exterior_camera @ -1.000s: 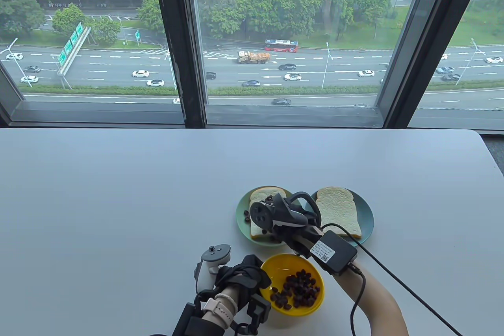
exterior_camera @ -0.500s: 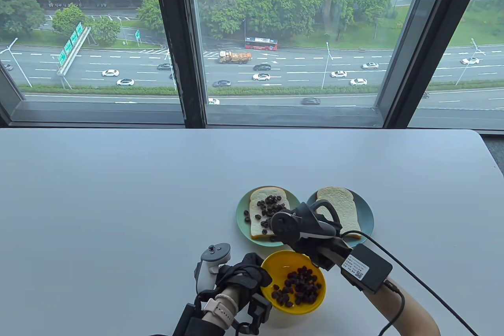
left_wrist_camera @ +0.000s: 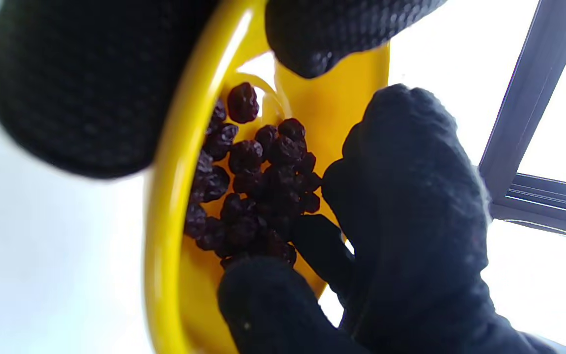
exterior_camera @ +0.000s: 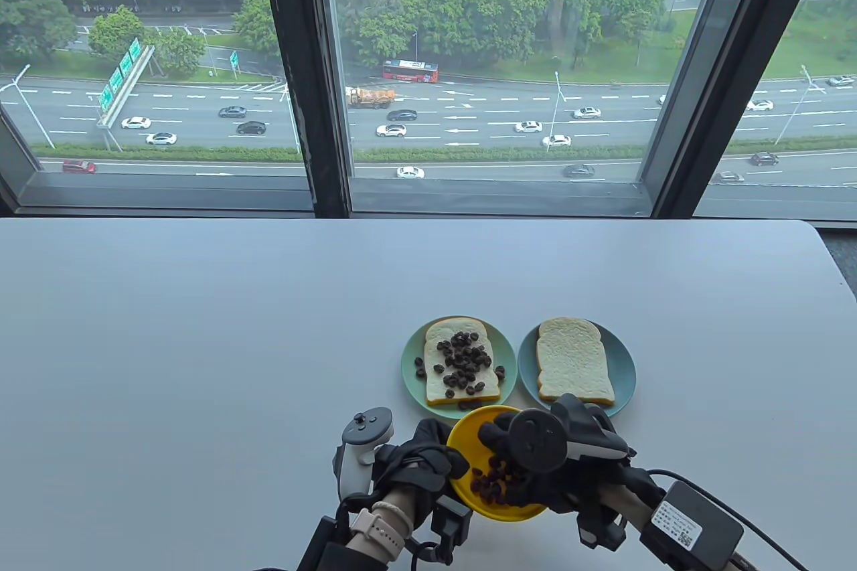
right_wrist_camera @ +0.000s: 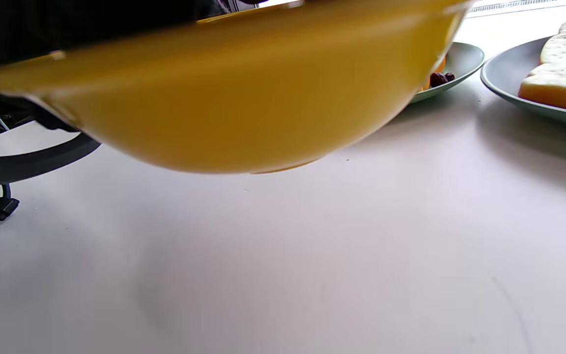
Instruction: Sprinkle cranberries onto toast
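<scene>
My left hand (exterior_camera: pixel 428 457) grips the left rim of a yellow bowl (exterior_camera: pixel 465 434) and holds it tilted, lifted off the table. Dried cranberries (exterior_camera: pixel 489 487) lie in it. My right hand (exterior_camera: pixel 509 457) reaches into the bowl, its fingers (left_wrist_camera: pixel 410 196) curled against the cranberry pile (left_wrist_camera: pixel 253 187). Whether they pinch any is hidden. One toast (exterior_camera: pixel 462 363) on a green plate (exterior_camera: pixel 410 363) carries several cranberries. A plain toast (exterior_camera: pixel 574 360) lies on a blue plate (exterior_camera: pixel 626 363).
A few loose cranberries (exterior_camera: pixel 420 367) lie on the green plate beside the toast. The right wrist view shows the bowl's underside (right_wrist_camera: pixel 243 108) above the white table (right_wrist_camera: pixel 312 255). A cable (exterior_camera: pixel 756 524) trails from my right wrist. A window stands beyond the table's far edge.
My right hand moved back from over the left toast to the bowl and reached in. The cranberries on that toast came into view. My left hand tilted and raised the bowl.
</scene>
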`<state>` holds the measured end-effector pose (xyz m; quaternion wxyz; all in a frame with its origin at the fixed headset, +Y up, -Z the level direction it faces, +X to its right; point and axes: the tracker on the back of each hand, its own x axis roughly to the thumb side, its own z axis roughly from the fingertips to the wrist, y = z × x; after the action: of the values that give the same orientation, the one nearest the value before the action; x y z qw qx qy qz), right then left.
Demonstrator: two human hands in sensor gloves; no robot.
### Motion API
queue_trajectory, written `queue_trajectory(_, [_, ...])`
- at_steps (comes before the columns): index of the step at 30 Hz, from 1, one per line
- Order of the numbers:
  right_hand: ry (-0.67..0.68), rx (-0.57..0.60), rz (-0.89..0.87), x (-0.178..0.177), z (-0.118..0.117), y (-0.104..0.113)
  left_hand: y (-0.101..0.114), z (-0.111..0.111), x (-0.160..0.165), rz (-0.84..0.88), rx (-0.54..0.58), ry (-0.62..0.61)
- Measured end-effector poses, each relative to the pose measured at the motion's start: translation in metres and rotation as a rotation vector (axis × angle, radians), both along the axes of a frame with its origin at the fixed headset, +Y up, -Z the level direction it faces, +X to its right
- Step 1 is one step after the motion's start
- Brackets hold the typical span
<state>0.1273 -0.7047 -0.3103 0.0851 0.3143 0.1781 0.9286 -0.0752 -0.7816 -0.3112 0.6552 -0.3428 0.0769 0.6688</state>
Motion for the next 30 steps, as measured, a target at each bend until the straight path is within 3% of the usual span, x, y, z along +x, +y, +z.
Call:
queue_trajectory(5, [-0.004, -0.087, 0.012, -0.005, 0.003, -0.013, 0.003, 0.004, 0.006, -0.028, 0.002, -0.015])
queue_trajectory(12, [0.033, 0.135, 0.211, -0.032, 0.013, -0.013, 0.002, 0.008, 0.007, 0.031, 0.005, -0.007])
queue_trajectory(17, [-0.014, 0.272, 0.202, -0.037, 0.018, -0.010, 0.000, 0.012, 0.014, 0.052, 0.018, -0.026])
queue_trajectory(23, [-0.032, 0.184, 0.167, -0.030, 0.008, -0.015, -0.010, 0.012, 0.016, 0.058, -0.027, -0.034])
queue_trajectory(30, [-0.055, 0.176, 0.042, -0.020, 0.000, -0.005, -0.013, 0.007, 0.012, 0.063, -0.029, -0.035])
